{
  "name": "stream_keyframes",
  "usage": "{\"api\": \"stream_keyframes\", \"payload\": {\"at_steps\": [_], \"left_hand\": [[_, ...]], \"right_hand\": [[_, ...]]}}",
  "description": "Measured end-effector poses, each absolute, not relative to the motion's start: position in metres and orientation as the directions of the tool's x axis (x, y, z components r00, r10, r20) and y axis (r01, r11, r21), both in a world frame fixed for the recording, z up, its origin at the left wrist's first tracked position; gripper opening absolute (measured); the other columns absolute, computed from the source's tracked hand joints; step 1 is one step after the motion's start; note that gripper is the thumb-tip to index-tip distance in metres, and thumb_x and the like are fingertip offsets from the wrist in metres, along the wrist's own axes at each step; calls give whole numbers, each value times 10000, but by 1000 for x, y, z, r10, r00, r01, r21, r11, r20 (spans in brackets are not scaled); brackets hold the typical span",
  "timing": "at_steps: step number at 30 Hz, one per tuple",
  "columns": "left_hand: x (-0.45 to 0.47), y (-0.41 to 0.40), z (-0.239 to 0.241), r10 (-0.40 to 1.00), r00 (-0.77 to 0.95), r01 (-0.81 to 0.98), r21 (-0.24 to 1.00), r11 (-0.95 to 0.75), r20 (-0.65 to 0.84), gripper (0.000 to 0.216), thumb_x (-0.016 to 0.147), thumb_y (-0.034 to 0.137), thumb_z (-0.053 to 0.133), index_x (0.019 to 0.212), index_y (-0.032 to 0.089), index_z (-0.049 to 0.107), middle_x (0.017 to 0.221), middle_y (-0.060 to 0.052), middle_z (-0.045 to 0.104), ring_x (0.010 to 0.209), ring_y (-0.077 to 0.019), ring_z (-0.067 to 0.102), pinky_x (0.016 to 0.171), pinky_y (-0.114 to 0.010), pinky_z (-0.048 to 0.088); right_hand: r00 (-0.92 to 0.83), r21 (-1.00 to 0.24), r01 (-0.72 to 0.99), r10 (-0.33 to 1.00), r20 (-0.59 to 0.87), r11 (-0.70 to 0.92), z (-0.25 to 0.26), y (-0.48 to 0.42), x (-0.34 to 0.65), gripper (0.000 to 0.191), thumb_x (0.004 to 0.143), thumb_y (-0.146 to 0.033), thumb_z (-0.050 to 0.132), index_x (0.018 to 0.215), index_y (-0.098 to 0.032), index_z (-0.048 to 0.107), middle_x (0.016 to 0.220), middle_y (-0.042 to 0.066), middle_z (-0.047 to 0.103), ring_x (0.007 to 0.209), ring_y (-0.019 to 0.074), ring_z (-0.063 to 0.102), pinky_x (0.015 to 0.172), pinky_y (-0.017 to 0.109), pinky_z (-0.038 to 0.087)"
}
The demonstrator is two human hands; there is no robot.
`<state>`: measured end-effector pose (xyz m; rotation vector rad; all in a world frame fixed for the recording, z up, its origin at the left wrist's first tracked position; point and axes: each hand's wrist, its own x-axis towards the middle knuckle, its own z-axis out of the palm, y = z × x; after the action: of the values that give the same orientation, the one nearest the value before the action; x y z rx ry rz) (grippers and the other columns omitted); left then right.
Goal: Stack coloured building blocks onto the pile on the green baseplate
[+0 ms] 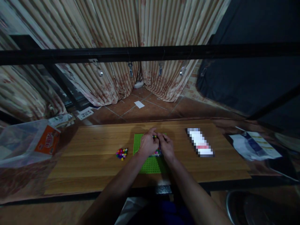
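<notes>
A green studded baseplate point(150, 164) lies on the wooden table point(93, 156), straight ahead of me. Both hands meet over its far half. My left hand point(147, 144) and my right hand point(166, 145) are curled, their fingertips pinched together on a small coloured brick piece point(155, 136). More coloured bricks point(156, 153) show on the plate between my wrists, partly hidden. A small heap of loose coloured bricks point(122, 153) sits on the table left of the plate.
A blurred white and red object point(200, 142) lies right of the plate. A clear plastic bag with an orange box point(48, 140) rests at the left end, papers point(254, 145) at the right. A black bar point(150, 53) crosses above, with curtains behind.
</notes>
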<state>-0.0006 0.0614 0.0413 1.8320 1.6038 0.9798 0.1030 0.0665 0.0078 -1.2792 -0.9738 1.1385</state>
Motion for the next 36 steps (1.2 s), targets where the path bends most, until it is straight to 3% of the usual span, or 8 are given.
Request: {"api": "stream_keyframes", "payload": {"at_steps": [6,11,16,20,24,30,36], "left_hand": [[-8,59,44,964,-29,499,840,-214,263,508,791,42,498,1267,211,557,1103,-41,733,1071,-181,668,1022,-356,498],[-44,51,46,928,-187,449,868,-212,323,452,828,65,452,1250,191,557,1112,-52,724,1076,-160,668,1036,-337,484],[-99,18,33,930,-292,517,855,-41,221,415,805,87,489,1195,182,597,1145,-68,713,1064,-189,671,917,-335,552],[-128,-11,18,947,-270,634,772,37,176,357,794,105,531,1119,201,643,1178,-61,700,1079,-196,659,925,-342,551],[-134,-18,10,960,-169,769,640,-13,224,286,781,112,582,1031,217,673,1133,-53,705,1088,-206,639,996,-378,496],[-122,-8,13,969,-109,881,472,-8,220,125,836,185,592,884,227,700,1059,-39,720,1016,-215,631,970,-392,440],[-119,-4,14,971,-110,888,460,-1,214,141,848,168,569,798,224,688,1031,-31,725,987,-210,633,938,-375,428]], "right_hand": [[185,-985,-115,971,-149,-130,7,64,112,527,738,-682,603,832,-188,762,844,65,758,833,239,688,745,334,508],[295,-999,-30,955,-34,-26,3,57,139,526,776,-660,600,868,-164,752,920,115,762,935,269,688,876,407,506],[273,-987,158,960,55,12,0,27,168,432,828,-576,611,961,-186,739,1014,117,747,984,272,668,886,436,514],[75,-953,288,989,125,99,-12,2,174,478,781,-536,701,1170,-262,671,1236,103,660,1112,282,619,963,506,490],[-47,-862,453,971,233,229,-21,-8,170,580,745,-555,735,1232,-258,628,1258,112,629,1172,302,570,1021,550,449],[-52,-836,497,970,237,231,-22,-7,170,512,802,-571,674,1201,-251,636,1208,103,646,1143,287,587,1009,535,465],[-48,-839,487,967,251,242,-23,-9,170,428,837,-538,647,1160,-257,659,1197,103,651,1140,283,591,1004,526,469]]}}
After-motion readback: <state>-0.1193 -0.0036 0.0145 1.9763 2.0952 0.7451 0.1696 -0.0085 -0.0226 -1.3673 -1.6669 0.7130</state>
